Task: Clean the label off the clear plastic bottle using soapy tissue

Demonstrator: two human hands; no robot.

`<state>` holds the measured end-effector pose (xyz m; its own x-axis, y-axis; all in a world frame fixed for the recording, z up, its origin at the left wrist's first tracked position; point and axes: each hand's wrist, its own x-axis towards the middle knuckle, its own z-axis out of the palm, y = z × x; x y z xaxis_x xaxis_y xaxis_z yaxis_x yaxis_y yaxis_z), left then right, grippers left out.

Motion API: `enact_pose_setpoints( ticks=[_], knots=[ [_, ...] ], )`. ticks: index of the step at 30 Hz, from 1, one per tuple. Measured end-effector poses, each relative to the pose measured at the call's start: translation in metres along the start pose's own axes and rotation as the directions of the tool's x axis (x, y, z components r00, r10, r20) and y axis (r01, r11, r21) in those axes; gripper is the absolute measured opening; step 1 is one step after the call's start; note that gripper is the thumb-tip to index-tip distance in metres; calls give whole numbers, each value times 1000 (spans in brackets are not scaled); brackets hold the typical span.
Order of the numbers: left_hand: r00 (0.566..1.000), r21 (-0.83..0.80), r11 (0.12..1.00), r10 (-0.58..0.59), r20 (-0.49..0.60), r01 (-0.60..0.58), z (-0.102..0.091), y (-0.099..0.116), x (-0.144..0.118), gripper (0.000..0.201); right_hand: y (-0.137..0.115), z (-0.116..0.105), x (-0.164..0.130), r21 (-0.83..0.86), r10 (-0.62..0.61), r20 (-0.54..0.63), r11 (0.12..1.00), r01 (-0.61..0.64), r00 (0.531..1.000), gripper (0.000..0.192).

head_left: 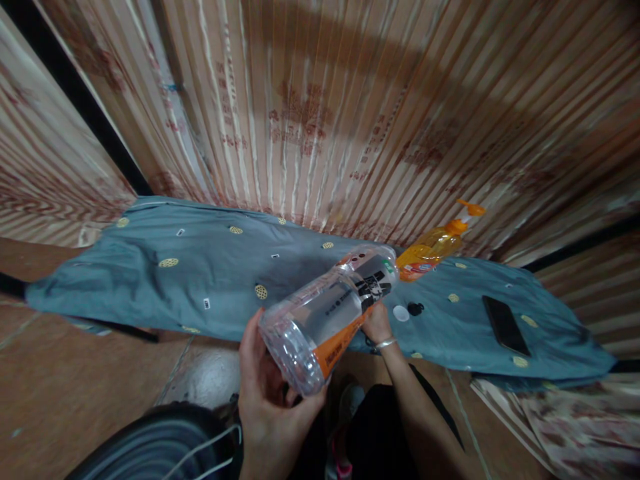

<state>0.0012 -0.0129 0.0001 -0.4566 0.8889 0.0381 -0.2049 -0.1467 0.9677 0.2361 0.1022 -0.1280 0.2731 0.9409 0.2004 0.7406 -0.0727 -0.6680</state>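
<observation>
A clear plastic bottle [325,313] with an orange and black label lies tipped on its side in front of me, its base toward the camera. My left hand [267,393] cups the base from below. My right hand [377,325], with a thin bracelet at the wrist, holds the bottle's far end near the neck. Just past that hand a white cap [401,313] and a small black object [415,308] lie on the grey-blue cloth [200,267].
An orange pump bottle [435,247] lies on the cloth beyond the bottle. A dark phone [506,325] rests on the cloth at right. A striped curtain [320,113] hangs behind. A dark round bin [165,447] with a wire handle sits at lower left on the tiled floor.
</observation>
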Motion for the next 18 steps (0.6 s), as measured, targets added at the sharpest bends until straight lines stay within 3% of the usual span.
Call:
enact_pose_setpoints(
  ticks=[18],
  knots=[
    [1000,-13,1000,8,2,-8,0,-1,0,95,3,1,0,-26,0,19,1000,1,1000,23]
  ],
)
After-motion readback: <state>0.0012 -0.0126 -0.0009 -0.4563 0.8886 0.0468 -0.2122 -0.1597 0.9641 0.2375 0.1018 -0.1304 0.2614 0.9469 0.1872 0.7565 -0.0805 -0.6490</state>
